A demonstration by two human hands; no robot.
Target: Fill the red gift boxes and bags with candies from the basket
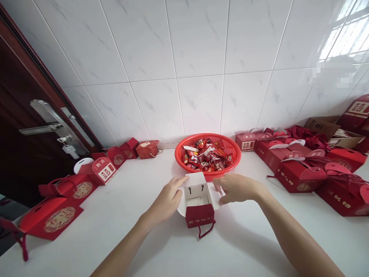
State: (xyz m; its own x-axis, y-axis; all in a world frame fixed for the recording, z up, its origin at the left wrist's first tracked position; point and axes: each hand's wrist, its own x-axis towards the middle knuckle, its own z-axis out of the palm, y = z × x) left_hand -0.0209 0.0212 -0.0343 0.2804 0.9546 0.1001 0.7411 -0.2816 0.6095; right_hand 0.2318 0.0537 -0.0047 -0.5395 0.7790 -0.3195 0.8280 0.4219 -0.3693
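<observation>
In front of me stands a small red gift box (200, 215) with its top flaps spread, showing a white inside. Two short dark cord ends poke through its inner back wall, and a dark red cord handle (206, 232) hangs at the front. My left hand (170, 197) is at the left flap, index finger stretched toward the raised back flap (196, 178), thumb apart. On the other side, my right hand (238, 187) rests at the right flap (215, 196) with thumb and index finger apart. Both hands look open; some fingertips are hidden behind the flaps.
Behind the box, a red plastic basket (179, 148) holds many wrapped candies (207, 154). Closed red gift boxes line the left side (83, 188) and crowd the right (302, 175). A cardboard carton (321, 126) stands far right. A tiled wall (198, 104) borders the white table (121, 215).
</observation>
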